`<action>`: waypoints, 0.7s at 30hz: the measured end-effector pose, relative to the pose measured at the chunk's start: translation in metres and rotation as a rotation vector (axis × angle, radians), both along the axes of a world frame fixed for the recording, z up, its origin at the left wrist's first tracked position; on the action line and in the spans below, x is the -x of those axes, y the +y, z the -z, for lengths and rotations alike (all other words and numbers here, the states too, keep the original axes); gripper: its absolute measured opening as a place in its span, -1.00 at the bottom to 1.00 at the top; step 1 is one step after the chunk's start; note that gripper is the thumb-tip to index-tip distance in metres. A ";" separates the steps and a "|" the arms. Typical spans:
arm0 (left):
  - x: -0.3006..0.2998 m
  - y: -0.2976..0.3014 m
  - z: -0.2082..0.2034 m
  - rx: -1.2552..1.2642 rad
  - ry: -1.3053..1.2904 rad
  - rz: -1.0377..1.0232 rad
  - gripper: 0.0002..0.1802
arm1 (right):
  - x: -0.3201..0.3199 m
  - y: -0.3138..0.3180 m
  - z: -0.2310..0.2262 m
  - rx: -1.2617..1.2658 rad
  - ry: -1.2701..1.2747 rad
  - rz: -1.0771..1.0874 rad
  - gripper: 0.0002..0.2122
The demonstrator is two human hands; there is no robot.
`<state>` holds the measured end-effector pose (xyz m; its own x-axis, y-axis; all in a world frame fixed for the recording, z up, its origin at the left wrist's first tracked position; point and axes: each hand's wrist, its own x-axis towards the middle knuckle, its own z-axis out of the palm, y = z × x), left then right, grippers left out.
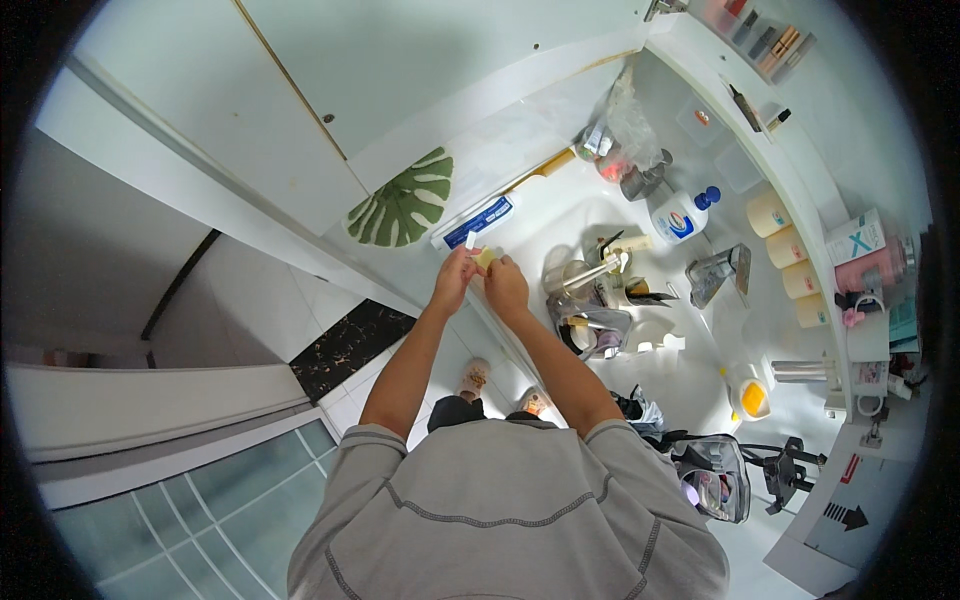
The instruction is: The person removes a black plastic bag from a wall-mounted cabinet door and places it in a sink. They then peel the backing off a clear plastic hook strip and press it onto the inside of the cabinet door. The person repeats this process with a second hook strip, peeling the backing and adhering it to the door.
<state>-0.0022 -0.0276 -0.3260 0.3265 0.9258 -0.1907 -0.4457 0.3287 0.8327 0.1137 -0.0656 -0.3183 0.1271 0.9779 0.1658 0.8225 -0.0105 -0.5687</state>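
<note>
My left hand [455,280] and my right hand [507,286] are close together over the near edge of the white counter. Both are closed at the fingertips around a small pale yellow piece [485,259]; its kind is too small to make out. A small white tab [470,240] sticks up by my left fingertips. Just beyond my hands lies a long blue and white box [478,222], shaped like a toothpaste carton. A yellow-brown comb [541,171] lies behind it. Clear holders with brushes [598,272] stand to the right of my right hand.
A green leaf-shaped mat [402,200] sits at the left. A white pump bottle with a blue top [682,217] stands at the back right, before a curved shelf [822,225] with several cream containers. A clear bag [632,125] and an open pouch [715,478] are on the right side.
</note>
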 end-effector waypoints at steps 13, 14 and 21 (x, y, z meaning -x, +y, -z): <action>-0.007 -0.007 -0.021 0.043 -0.024 -0.095 -0.55 | -0.067 -0.030 -0.053 0.095 0.882 -0.247 -0.92; -0.008 -0.008 -0.029 0.051 -0.052 -0.121 -0.55 | -0.071 -0.033 -0.074 0.102 0.916 -0.247 -0.92; -0.026 -0.026 -0.142 0.079 -0.579 0.075 -0.64 | -0.068 -0.068 -0.179 0.130 1.501 -0.197 -0.95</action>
<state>0.0239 -0.0539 -0.1842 0.4621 0.8863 -0.0291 -0.7935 0.4279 0.4327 0.1818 -0.1340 -0.1392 -0.0355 0.9961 -0.0807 -0.5051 -0.0876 -0.8586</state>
